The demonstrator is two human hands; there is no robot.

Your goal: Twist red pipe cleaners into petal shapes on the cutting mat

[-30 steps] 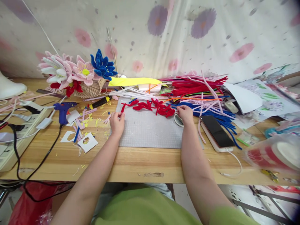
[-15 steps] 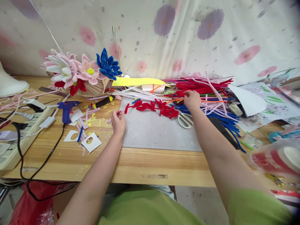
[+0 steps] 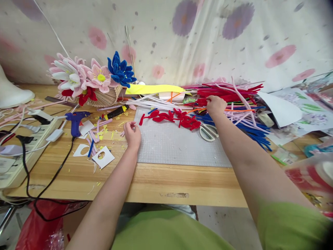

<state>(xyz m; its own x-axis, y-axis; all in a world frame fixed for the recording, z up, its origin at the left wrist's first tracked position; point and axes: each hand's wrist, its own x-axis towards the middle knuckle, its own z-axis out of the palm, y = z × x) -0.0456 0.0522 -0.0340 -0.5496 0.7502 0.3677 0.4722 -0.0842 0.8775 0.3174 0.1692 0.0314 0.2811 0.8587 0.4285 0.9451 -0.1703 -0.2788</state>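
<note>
My right hand (image 3: 216, 105) reaches over the heap at the back, its fingers pinched at the near left end of the red pipe cleaners (image 3: 229, 93). How many they grip is hidden. My left hand (image 3: 132, 134) rests at the left edge of the grey cutting mat (image 3: 169, 149), fingers loosely curled and slightly apart, nothing seen between them. Several red pipe-cleaner pieces (image 3: 163, 117), bent into leaf-like shapes, lie along the mat's back part. The scissors (image 3: 208, 132) lie by my right wrist, partly under the forearm.
Blue pipe cleaners (image 3: 256, 136) and white ones (image 3: 145, 104) lie around the mat. At left are a blue glue gun (image 3: 75, 122), a power strip (image 3: 33, 149), cut white cards (image 3: 103, 157) and a utility knife (image 3: 117, 111). Fuzzy flowers (image 3: 100, 76) stand behind; a plastic-wrapped cup (image 3: 312, 177) is right.
The view has shifted slightly, moving everything on the right further right. My right hand stays at the red pipe cleaners, its fingers drawn closer together. My left hand keeps its place by the mat.
</note>
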